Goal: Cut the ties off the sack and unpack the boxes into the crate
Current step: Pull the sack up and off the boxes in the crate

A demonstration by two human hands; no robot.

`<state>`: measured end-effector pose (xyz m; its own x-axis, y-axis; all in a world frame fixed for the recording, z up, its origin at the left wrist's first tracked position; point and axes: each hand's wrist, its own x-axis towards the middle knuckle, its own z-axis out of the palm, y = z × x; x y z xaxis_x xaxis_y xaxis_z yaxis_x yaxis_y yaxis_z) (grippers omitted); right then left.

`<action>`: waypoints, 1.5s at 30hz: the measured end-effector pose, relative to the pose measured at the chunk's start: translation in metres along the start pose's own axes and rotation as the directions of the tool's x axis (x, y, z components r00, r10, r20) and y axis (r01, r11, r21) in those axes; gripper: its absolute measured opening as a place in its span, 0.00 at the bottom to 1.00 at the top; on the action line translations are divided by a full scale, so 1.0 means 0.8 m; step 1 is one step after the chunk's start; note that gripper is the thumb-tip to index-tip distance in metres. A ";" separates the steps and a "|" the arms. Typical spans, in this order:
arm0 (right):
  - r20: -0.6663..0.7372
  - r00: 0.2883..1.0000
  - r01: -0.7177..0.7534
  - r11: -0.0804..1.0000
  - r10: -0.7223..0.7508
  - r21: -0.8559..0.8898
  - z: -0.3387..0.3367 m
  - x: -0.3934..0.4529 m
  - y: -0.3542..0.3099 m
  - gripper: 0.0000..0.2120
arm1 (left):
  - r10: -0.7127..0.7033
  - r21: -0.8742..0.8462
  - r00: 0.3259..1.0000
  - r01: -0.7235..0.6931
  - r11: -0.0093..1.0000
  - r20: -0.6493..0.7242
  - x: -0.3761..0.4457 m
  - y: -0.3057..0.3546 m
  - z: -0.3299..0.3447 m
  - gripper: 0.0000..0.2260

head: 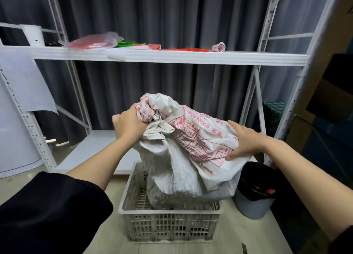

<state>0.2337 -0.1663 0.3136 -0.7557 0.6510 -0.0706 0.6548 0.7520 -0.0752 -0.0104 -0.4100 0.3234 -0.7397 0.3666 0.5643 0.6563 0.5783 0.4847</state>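
A white woven sack (183, 158) with red print stands in a grey slatted plastic crate (170, 227) on the floor, its lower end inside the crate. My left hand (128, 124) grips the bunched fabric near the sack's top. My right hand (246, 139) lies on the printed side of the sack, fingers bent over the fabric and thumb stretched out. No boxes or ties show; the sack hides whatever it holds.
A white metal shelf rack (172, 57) stands behind the crate, with red and green bags and papers on its upper shelf. A grey bin (254, 202) lined with a black bag sits right of the crate. Cardboard boxes (328, 120) stack at far right.
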 end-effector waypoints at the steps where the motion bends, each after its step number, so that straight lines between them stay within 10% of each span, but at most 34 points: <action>1: 0.011 1.000 -0.011 0.999 0.010 0.054 0.005 0.002 0.002 0.66 | -0.015 0.007 1.000 0.015 1.000 -0.005 0.000 -0.001 0.001 0.13; 5: -0.018 0.999 -0.042 0.988 0.045 0.146 0.021 0.010 -0.016 0.40 | -0.065 -0.008 0.998 0.066 0.998 0.013 -0.004 0.003 0.004 0.17; 9: -0.383 0.923 0.054 0.972 0.040 0.230 0.000 0.001 -0.050 0.04 | -0.128 -0.032 0.992 0.128 0.991 -0.005 0.002 0.007 -0.008 0.18; 14: -0.717 0.563 0.386 0.637 0.411 0.667 -0.098 0.000 -0.062 0.04 | -0.187 -0.292 0.952 0.112 0.950 -0.243 0.039 0.064 -0.093 0.23; 18: -0.651 0.721 0.285 0.754 0.238 0.592 -0.125 0.008 -0.076 0.05 | -0.144 -0.310 0.968 0.075 0.948 -0.207 0.062 0.091 -0.122 0.30; 20: -0.671 0.687 0.274 0.755 0.280 0.596 -0.131 0.008 -0.071 0.09 | -0.095 -0.233 0.995 0.087 0.969 -0.020 0.070 0.087 -0.129 0.32; 24: -0.723 0.656 0.346 0.764 0.219 0.545 -0.133 0.005 -0.077 0.07 | -0.175 -0.337 0.948 0.078 0.938 -0.267 0.066 0.089 -0.128 0.36; 27: -0.712 0.681 0.270 0.844 0.172 0.463 -0.117 0.005 -0.082 0.11 | -0.131 -0.236 0.989 0.113 0.965 -0.063 0.048 0.079 -0.104 0.38; 30: -0.704 0.657 0.230 0.818 0.269 0.527 -0.109 0.009 -0.061 0.11 | -0.159 -0.248 0.964 0.105 0.963 -0.211 0.056 0.057 -0.106 0.33; 34: -0.677 0.689 0.108 0.888 0.257 0.447 -0.121 0.010 -0.040 0.12 | -0.026 -0.093 0.999 0.029 0.995 0.037 0.055 0.051 -0.111 0.34; 37: -0.708 0.654 0.116 0.890 0.266 0.442 -0.137 0.010 -0.034 0.11 | -0.063 -0.154 0.989 0.043 0.987 -0.131 0.069 0.055 -0.123 0.30; 40: -0.697 0.688 0.081 0.934 0.201 0.349 -0.136 0.012 -0.034 0.12 | -0.039 -0.139 0.994 0.054 0.989 0.104 0.071 0.063 -0.123 0.38; 45: -0.694 0.687 0.056 0.935 0.218 0.349 -0.135 0.016 -0.021 0.12 | -0.056 -0.141 0.997 0.062 0.988 0.049 0.065 0.068 -0.123 0.32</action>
<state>0.2130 -0.1596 0.4213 -0.3790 0.6823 0.6251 0.5713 0.7040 -0.4219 0.0014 -0.4315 0.4446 -0.7817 0.3692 0.5027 0.6233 0.4917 0.6080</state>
